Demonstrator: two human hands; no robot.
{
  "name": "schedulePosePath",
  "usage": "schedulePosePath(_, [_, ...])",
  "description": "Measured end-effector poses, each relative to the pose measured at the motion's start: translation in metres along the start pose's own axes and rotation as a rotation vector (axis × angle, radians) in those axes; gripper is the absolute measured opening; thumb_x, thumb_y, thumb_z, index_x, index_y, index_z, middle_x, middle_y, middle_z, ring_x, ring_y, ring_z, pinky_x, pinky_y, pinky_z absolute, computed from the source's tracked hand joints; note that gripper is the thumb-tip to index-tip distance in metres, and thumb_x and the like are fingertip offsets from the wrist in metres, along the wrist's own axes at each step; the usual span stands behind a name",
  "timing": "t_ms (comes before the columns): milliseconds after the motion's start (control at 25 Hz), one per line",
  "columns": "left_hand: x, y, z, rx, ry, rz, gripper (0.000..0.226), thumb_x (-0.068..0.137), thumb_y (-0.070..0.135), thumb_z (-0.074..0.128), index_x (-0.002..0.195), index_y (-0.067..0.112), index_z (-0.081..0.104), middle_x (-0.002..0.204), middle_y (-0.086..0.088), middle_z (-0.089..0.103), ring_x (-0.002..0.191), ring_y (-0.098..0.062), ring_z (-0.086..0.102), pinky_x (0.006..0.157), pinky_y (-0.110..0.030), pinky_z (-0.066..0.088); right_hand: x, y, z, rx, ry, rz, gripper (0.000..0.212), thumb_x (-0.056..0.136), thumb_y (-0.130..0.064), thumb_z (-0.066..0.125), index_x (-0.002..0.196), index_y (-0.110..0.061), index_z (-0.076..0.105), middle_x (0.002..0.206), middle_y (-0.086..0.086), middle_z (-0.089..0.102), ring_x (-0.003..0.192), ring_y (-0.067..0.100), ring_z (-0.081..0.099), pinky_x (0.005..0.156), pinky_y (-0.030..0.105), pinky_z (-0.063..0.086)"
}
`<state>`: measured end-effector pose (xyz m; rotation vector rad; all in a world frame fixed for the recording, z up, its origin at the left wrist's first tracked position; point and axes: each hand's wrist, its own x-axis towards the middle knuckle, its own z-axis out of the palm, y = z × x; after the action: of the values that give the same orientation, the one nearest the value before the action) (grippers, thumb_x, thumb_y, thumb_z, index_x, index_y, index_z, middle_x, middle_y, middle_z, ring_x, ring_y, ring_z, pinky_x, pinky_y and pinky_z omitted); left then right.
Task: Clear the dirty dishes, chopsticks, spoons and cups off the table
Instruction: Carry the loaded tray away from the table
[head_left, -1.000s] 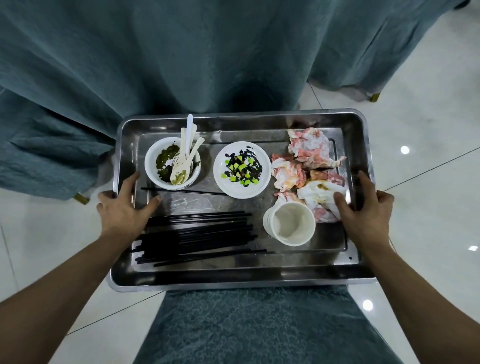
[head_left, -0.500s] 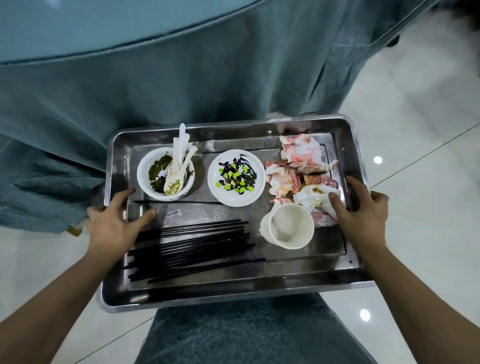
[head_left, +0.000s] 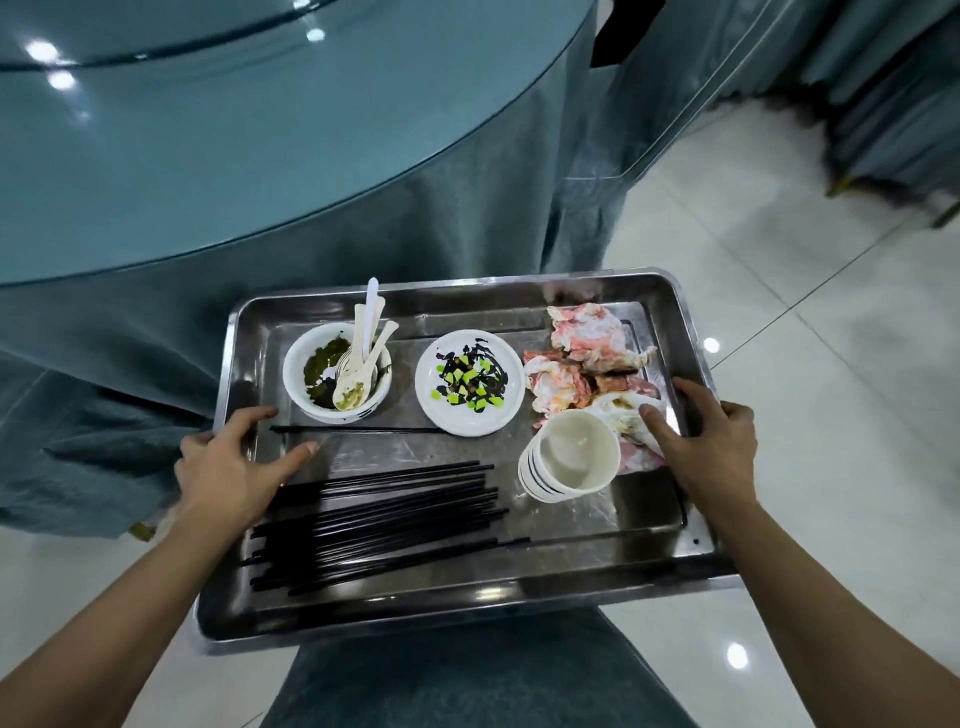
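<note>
Head camera: a person's left hand (head_left: 228, 467) and right hand (head_left: 711, 447), set well apart, grip the short ends of a steel tray (head_left: 441, 608), thumbs inside and fingers curled over the rims. The tray sits in the lower centre of the frame, its long axis running left to right.

On its near left, a pile of black chopsticks (head_left: 384, 514) lies along that axis, the right ends tilted slightly up-frame. One stray chopstick (head_left: 353, 429) lies level just above the pile.

In a soiled bowl (head_left: 306, 402) at upper left, the spoons (head_left: 358, 364) point their handles toward the top of the frame. A smeared plate (head_left: 511, 384) sits beside it, with stained napkins (head_left: 587, 338) at upper right. A tilted stack of cups (head_left: 571, 457) stands just beside the right thumb.

The tray's far edge lies close to the draped tablecloth (head_left: 415, 244) of a round, glass-topped table (head_left: 260, 156) that fills the upper left. Open tiled floor (head_left: 831, 364) spreads to the right.
</note>
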<state>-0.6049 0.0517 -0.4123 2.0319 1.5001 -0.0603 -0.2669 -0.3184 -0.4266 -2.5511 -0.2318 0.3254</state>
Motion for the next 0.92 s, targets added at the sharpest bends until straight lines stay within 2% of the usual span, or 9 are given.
schedulePosePath(160, [-0.011, 0.030, -0.014, -0.029, -0.019, 0.049, 0.083, 0.054, 0.089, 0.071, 0.126, 0.051, 0.055, 0.132, -0.019, 0.057, 0.134, -0.039, 0.035, 0.109, -0.053, 0.037, -0.009, -0.001, -0.041, 0.019, 0.062, 0.011, 0.066, 0.076, -0.072, 0.071, 0.134, -0.047, 0.052, 0.120, 0.011, 0.046, 0.119, 0.034, 0.050, 0.108, 0.052, 0.044])
schedulePosePath(320, [-0.018, 0.063, -0.029, 0.006, -0.035, 0.099, 0.096, 0.041, 0.104, 0.051, 0.123, 0.056, 0.053, 0.130, -0.016, 0.059, 0.129, -0.040, 0.040, 0.105, -0.054, 0.040, -0.022, 0.003, -0.078, 0.013, 0.110, 0.058, 0.064, 0.075, -0.074, 0.070, 0.131, -0.046, 0.056, 0.119, 0.012, 0.048, 0.118, 0.035, 0.051, 0.108, 0.051, 0.044])
schedulePosePath(480, [-0.034, 0.106, -0.046, -0.016, -0.093, 0.175, 0.083, 0.051, 0.092, 0.069, 0.122, 0.051, 0.059, 0.131, -0.020, 0.058, 0.136, -0.039, 0.033, 0.110, -0.054, 0.035, -0.045, 0.012, -0.120, 0.006, 0.152, 0.129, 0.064, 0.076, -0.075, 0.068, 0.130, -0.043, 0.058, 0.117, 0.013, 0.049, 0.117, 0.035, 0.051, 0.111, 0.050, 0.041])
schedulePosePath(600, [-0.044, 0.128, -0.054, -0.009, -0.119, 0.235, 0.074, 0.056, 0.084, 0.072, 0.120, 0.050, 0.060, 0.134, -0.022, 0.056, 0.137, -0.041, 0.032, 0.111, -0.056, 0.034, -0.067, 0.017, -0.145, -0.005, 0.180, 0.180, 0.063, 0.077, -0.075, 0.067, 0.130, -0.042, 0.058, 0.119, 0.013, 0.050, 0.119, 0.035, 0.051, 0.112, 0.049, 0.040])
schedulePosePath(760, [-0.067, 0.175, -0.072, 0.013, -0.128, 0.353, 0.073, 0.060, 0.075, 0.071, 0.123, 0.039, 0.064, 0.129, -0.025, 0.060, 0.140, -0.040, 0.033, 0.114, -0.055, 0.031, -0.097, 0.029, -0.177, 0.013, 0.231, 0.253, 0.063, 0.077, -0.076, 0.065, 0.129, -0.041, 0.059, 0.121, 0.013, 0.049, 0.119, 0.035, 0.052, 0.109, 0.054, 0.043])
schedulePosePath(920, [-0.092, 0.221, -0.081, 0.017, -0.151, 0.460, 0.070, 0.063, 0.071, 0.073, 0.123, 0.037, 0.065, 0.132, -0.025, 0.059, 0.142, -0.040, 0.032, 0.115, -0.056, 0.028, -0.125, 0.046, -0.211, 0.027, 0.309, 0.310, 0.062, 0.077, -0.074, 0.068, 0.128, -0.041, 0.060, 0.119, 0.013, 0.051, 0.118, 0.035, 0.053, 0.108, 0.052, 0.043])
